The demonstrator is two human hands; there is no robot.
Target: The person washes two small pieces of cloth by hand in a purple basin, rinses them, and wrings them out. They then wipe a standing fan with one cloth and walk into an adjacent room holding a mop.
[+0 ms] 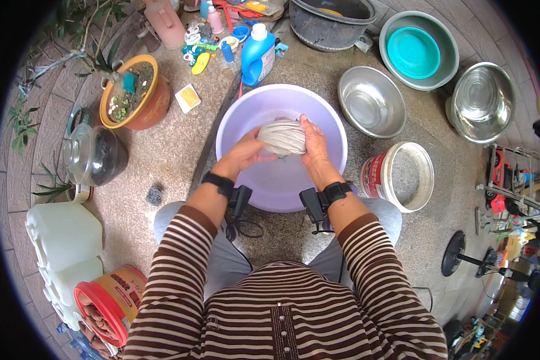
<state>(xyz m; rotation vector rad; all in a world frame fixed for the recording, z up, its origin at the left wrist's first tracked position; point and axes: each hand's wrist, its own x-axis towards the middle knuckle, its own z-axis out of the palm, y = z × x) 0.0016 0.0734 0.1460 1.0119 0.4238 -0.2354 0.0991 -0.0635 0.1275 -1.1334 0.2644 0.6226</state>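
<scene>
A bunched, pale grey cloth (282, 137) is between my two hands above a round lilac plastic basin (274, 191). My left hand (248, 150) touches its left side with the fingers spread and partly behind it. Against its right side lies my right hand (314, 141), thumb up, fingers mostly hidden. The basin stands on the floor between my knees, its bottom whitish; whether it holds water I cannot tell. Just beyond its rim is a blue detergent bottle (253, 60) with a white cap.
Steel bowls (371, 102) (481, 102), a white bucket (409, 177) and a grey basin with a turquoise one (413, 51) stand at right. A black tub (330, 27) is beyond. Left are a potted plant (150, 105), a lidded jar (103, 155) and a scouring pad (154, 196).
</scene>
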